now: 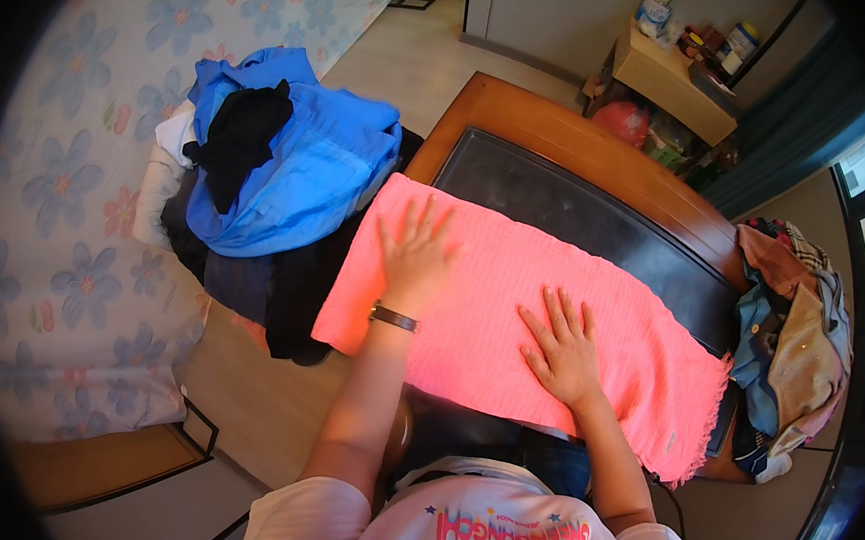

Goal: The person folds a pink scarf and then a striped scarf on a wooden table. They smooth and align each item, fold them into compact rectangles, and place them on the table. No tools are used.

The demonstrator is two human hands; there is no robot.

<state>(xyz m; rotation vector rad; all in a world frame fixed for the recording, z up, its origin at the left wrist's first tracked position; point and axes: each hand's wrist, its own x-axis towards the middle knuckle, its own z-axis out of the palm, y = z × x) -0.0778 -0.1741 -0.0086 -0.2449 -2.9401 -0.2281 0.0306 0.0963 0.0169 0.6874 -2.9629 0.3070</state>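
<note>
A bright pink fringed scarf (492, 266) lies spread across a wooden table with a black inset top. My left hand (418, 260), with a dark strap on the wrist, rests palm down near the scarf's left end, fingers spread. Farther right, my right hand (562, 351) lies flat on the same cloth, its fingers apart. Neither hand grips anything. The scarf's fringe hangs at its right end, close to the table's near right corner, where a small label shows. Creases run through the cloth to the right of my right hand.
Blue clothing (304, 158) with a black garment (247, 144) on it is heaped left of the table (544, 138), beside a flower-patterned bed cover (74, 197). More clothes (799, 342) hang at the right edge. A wooden stand (671, 76) holding small items is behind.
</note>
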